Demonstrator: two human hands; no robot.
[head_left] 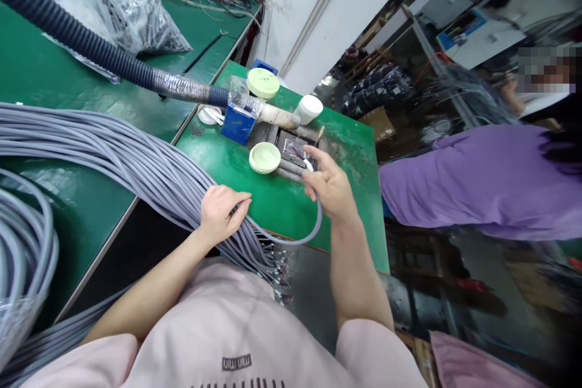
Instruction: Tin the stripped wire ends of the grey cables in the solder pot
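Observation:
My right hand (331, 185) pinches a grey cable (317, 221) near its stripped end. Fine coloured wires (296, 150) fan out from that end, over a dark square metal pot (287, 144) set in the table. From my fingers the cable loops down and left to a thick bundle of grey cables (150, 160). My left hand (222, 211) lies against the bundle, fingers drawn together with the thumb close to them; what is between them is hidden. Just left of the pot sits a pale green round tub (264, 158).
A ribbed black hose (91, 42) ends above the pot, beside a blue box (238, 123). Nearby stand a white container (310, 109) and a pale green lid (262, 83). A plastic bag (122, 9) lies back left. A person in purple (482, 185) is at the right.

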